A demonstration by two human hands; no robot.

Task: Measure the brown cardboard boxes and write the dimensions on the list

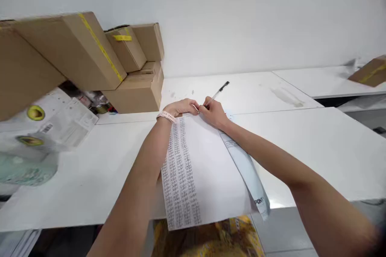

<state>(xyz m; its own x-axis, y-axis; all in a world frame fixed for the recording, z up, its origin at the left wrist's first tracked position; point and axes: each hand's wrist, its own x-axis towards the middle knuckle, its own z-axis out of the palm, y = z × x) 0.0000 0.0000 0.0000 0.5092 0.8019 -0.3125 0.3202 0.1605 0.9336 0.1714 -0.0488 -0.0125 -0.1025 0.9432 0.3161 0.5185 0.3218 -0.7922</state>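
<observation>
A large white sheet of paper (215, 164) lies at the front of the white table, its near end past the edge. Columns of small dark handwriting (181, 176) run down its left side. At the top edge, my left hand (182, 107) has its fingers bent and drawn together on the paper; the wrist wears a light band (167, 116). Close beside it, my right hand (213, 113) grips a clear pen (215, 95) with a black end pointing up and right. The pen's tip is too small to make out. Under the sheet, a pale blue printed plastic bag (245, 164) sticks out on the right.
Cardboard boxes (135, 94) with yellow tape are stacked at the left back. Before them lie white packages with avocado pictures (64, 122) and a pale green package (27, 168). Another box (370, 71) sits far right. The table's front edge (75, 227) runs below my arms.
</observation>
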